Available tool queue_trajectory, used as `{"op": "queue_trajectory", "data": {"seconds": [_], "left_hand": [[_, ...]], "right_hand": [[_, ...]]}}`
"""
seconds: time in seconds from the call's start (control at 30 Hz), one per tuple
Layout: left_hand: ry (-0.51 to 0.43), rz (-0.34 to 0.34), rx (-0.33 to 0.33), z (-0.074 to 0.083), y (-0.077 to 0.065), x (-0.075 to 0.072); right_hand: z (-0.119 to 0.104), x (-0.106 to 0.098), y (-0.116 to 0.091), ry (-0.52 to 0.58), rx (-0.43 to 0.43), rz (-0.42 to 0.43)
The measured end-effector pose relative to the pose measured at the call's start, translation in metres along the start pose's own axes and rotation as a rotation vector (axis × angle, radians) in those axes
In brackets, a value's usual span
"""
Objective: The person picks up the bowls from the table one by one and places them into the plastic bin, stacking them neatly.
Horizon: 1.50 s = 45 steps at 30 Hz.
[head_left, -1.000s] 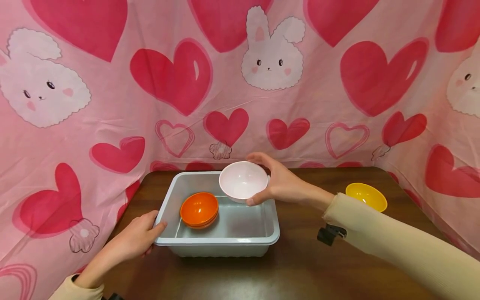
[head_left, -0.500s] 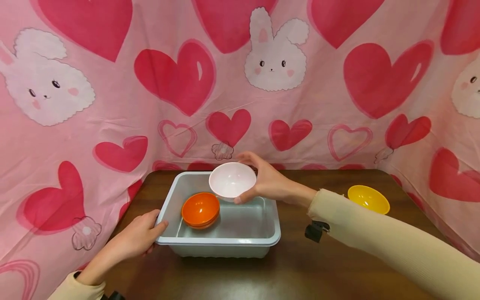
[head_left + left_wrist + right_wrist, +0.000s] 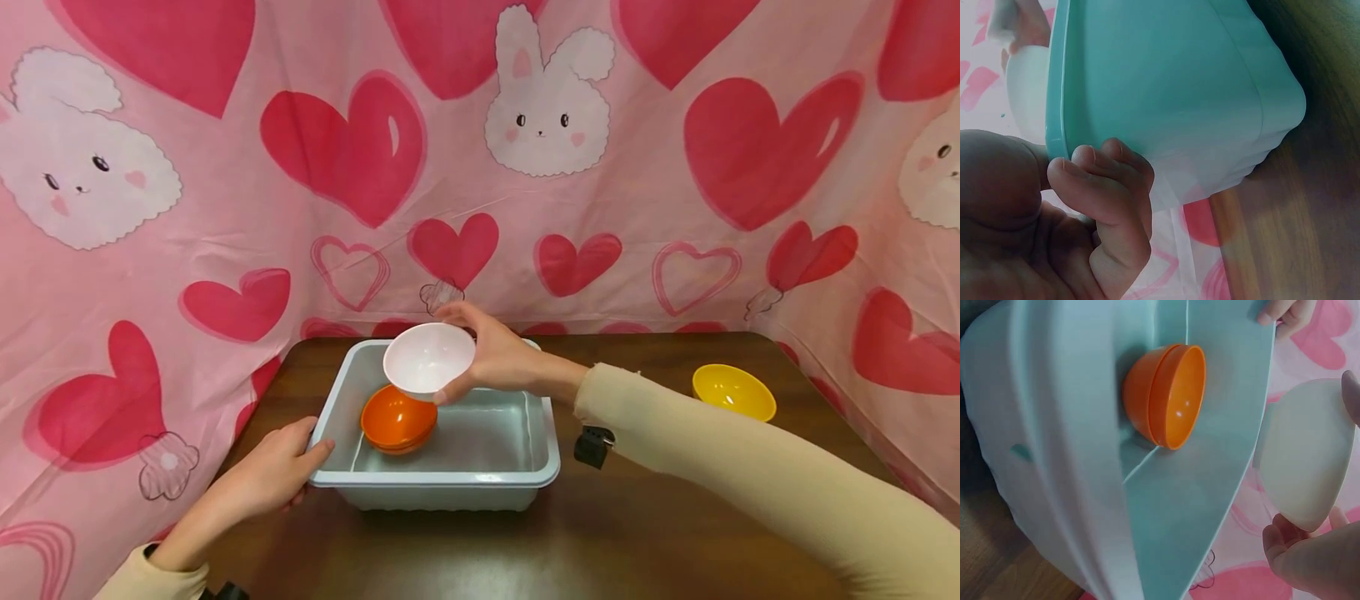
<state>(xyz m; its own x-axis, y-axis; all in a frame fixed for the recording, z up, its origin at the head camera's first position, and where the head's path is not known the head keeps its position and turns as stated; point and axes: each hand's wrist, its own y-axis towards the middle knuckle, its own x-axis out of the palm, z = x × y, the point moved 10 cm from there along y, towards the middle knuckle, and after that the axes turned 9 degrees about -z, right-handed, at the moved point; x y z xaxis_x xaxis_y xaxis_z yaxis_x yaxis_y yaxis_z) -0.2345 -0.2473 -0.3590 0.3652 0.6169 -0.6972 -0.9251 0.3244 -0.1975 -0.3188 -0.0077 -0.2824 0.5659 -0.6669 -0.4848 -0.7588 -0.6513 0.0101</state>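
Inside tub (image 3: 435, 480): two orange bowls (image 3: 397, 427), nested | White bowl (image 3: 427, 357): gripped by right hand (image 3: 498, 354) above tub, not set down | Left hand (image 3: 273, 467): clamped on tub's rim | Yellow bowl (image 3: 733, 392): on bench (image 3: 637, 517), apart | Judged: partly done

Looks like smooth plastic on the white bowl (image 3: 429, 358), catching a soft glint inside. Shines harder on the orange bowls (image 3: 397, 422), slick plastic with a bright highlight, and on the glossy yellow bowl (image 3: 733, 392). Runs satin-smooth over the plastic tub (image 3: 442, 479), gleaming along the rim. Turns to wood grain on the desk (image 3: 637, 525), softly sheened. Goes matt in the creased cloth backdrop (image 3: 465, 193) and on the fabric sleeve (image 3: 712, 446).
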Motion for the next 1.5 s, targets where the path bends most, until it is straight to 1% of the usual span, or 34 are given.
{"op": "queue_trajectory", "data": {"seconds": [0.23, 0.47, 0.67, 0.83, 1.03, 1.2, 1.5], "left_hand": [[0.0, -0.004, 0.004, 0.001, 0.001, 0.0], [-0.022, -0.012, -0.012, -0.002, 0.001, 0.0], [-0.023, -0.007, -0.024, -0.003, 0.0, 0.0], [-0.012, -0.007, -0.026, -0.002, 0.0, -0.002], [0.002, -0.006, -0.021, -0.002, 0.0, -0.001], [0.003, 0.002, -0.022, -0.003, -0.002, 0.0], [0.012, 0.006, -0.006, -0.001, 0.0, 0.0]], "right_hand": [[0.004, 0.009, 0.015, -0.009, 0.037, -0.021], [0.005, 0.024, 0.031, -0.024, 0.047, -0.047], [0.007, 0.036, 0.041, -0.029, 0.061, -0.076], [0.01, 0.044, 0.046, -0.039, 0.069, -0.106], [0.019, 0.053, 0.05, -0.029, 0.111, -0.133], [0.026, 0.06, 0.054, -0.02, 0.127, -0.152], [0.031, 0.062, 0.059, -0.041, 0.164, -0.162]]}}
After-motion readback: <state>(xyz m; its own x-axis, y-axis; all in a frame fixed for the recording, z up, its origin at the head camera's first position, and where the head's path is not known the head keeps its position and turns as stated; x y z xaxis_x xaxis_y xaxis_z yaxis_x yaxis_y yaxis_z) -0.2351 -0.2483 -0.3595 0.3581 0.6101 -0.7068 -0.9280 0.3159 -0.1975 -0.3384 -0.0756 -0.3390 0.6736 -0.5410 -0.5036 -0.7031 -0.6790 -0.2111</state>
